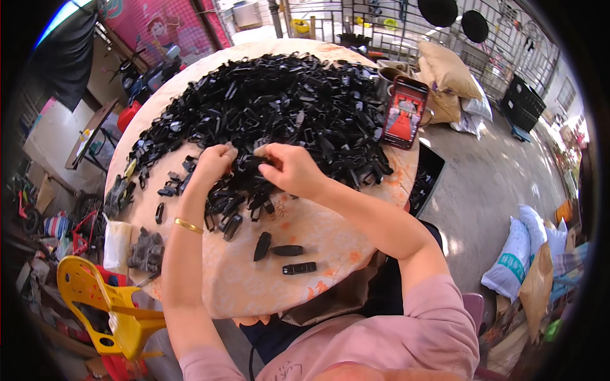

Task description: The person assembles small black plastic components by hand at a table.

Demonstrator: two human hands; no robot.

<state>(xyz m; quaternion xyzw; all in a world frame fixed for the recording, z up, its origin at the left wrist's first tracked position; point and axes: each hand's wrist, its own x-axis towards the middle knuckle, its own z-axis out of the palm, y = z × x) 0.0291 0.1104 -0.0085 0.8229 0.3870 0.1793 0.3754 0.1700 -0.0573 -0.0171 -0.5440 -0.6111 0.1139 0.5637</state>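
A broad heap of small black plastic pieces [273, 95], long and narrow like casings and frames, spreads over a round table [356, 235] with a pale floral cover. At the heap's near edge my left hand [218, 160] has its fingers bent together in a pinch; what they grip is hidden. Just to its right, my right hand [293, 169] has thumb and forefinger curled toward each other over black pieces, and I cannot make out what lies between them. Closer to me lie 3 separate black casings, one of them an oblong casing [299, 268] with small openings along it.
A phone [405, 113] with a lit screen leans against a metal cup at the table's right. Crumpled dark gloves [146, 251] lie at the left edge by a white packet [117, 246]. A yellow chair [121, 311] stands lower left; stuffed sacks [448, 70] sit beyond the phone.
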